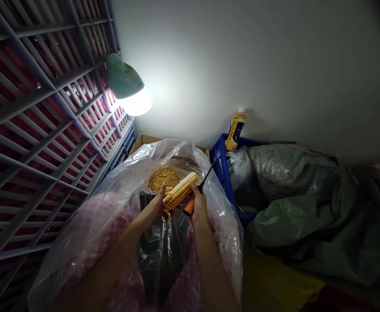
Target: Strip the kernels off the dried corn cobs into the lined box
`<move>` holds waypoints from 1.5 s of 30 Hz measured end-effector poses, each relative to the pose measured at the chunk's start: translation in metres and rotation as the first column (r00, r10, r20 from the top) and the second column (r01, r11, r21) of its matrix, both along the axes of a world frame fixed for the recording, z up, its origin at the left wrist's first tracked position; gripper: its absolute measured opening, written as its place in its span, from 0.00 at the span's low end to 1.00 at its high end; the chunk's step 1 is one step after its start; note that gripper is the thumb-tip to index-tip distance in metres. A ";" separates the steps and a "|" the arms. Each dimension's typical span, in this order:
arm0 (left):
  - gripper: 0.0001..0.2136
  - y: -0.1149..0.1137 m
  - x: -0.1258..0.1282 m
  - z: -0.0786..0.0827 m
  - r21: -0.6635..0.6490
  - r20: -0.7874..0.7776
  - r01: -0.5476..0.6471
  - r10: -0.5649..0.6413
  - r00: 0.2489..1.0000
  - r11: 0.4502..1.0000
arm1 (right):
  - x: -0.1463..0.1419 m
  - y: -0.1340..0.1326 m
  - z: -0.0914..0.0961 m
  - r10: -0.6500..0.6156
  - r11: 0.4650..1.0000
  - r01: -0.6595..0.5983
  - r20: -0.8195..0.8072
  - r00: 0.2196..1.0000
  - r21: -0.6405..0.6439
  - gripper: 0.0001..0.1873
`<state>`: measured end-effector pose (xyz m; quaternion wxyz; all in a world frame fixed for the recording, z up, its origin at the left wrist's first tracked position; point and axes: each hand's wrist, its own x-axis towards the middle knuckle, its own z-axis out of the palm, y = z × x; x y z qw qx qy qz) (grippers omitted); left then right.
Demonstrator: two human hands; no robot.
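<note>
A yellow corn cob [180, 191] is held over a clear plastic bag [118, 216] that lines a cardboard box [144, 141]. My left hand [157, 204] is closed round the cob's near end. My right hand [198, 206] grips a tool with an orange handle [189, 207] and a thin dark shaft [206, 175], pressed against the cob's side. A pile of loose yellow kernels [164, 177] lies in the bag just beyond the cob.
A lit bulb with a green base [128, 89] hangs at upper left beside stacked grey crates [40, 130]. A blue crate [222, 167] with a yellow bottle [235, 129] stands to the right, next to grey-green sacks [300, 199]. A white wall is behind.
</note>
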<state>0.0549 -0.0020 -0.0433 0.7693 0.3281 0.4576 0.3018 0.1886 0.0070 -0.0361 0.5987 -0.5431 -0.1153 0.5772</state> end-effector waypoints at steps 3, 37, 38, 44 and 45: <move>0.26 -0.002 -0.002 0.008 0.152 -0.125 0.026 -0.007 0.992 0.988 | 0.004 0.001 -0.003 -0.014 1.000 0.014 -0.015 1.000 0.001 0.19; 0.19 -0.010 -0.008 0.014 0.515 -0.381 0.176 0.041 0.924 0.839 | 0.008 0.001 -0.002 0.092 0.993 -0.085 -0.080 0.993 0.080 0.23; 0.19 -0.011 -0.008 0.014 0.519 -0.375 0.165 0.050 0.926 0.839 | 0.008 0.001 -0.002 0.123 0.989 -0.115 -0.090 0.988 0.093 0.23; 0.24 -0.014 -0.002 0.017 0.416 -0.244 0.015 0.096 0.965 0.909 | 0.008 -0.001 0.000 0.143 0.984 -0.131 -0.091 0.986 0.123 0.20; 0.25 -0.014 0.000 0.015 0.376 -0.224 -0.010 0.102 0.969 0.926 | 0.008 -0.001 0.001 0.133 0.985 -0.122 -0.085 0.987 0.121 0.20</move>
